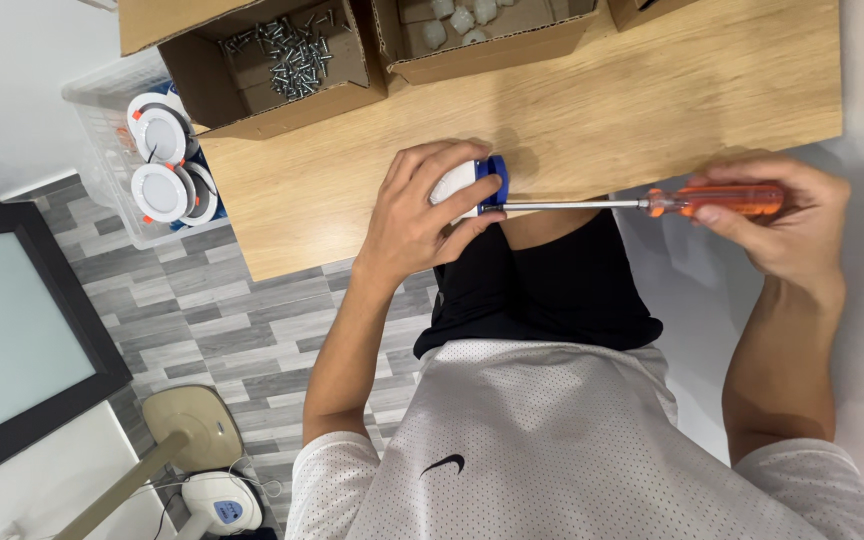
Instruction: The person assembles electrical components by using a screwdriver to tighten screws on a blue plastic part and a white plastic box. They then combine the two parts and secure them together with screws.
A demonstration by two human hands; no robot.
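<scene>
Screwdriver work is under way at the near edge of the wooden table [652, 90]. The left hand [422, 215] is wrapped tightly round a small round lamp fitting [464, 182], white with a blue rim, pressing it against the tabletop edge with fingers curled over the top and thumb underneath. The right hand [782, 215] has its fingers closed round the orange handle of a long screwdriver [642, 203], whose metal shaft runs level across to the blue rim of the fitting, tip touching or just inside it; the exact contact is hidden by the fingers.

Judging by this, a screw is being driven into this one piece, and I cannot tell how deep it sits. Plenty looks left: a cardboard box of loose screws [292, 55] stands at the far side of the table, another box of small white parts [462, 25] beside it, and a clear plastic bin [117, 165] off the table's end holds several round white lamps [159, 190].
</scene>
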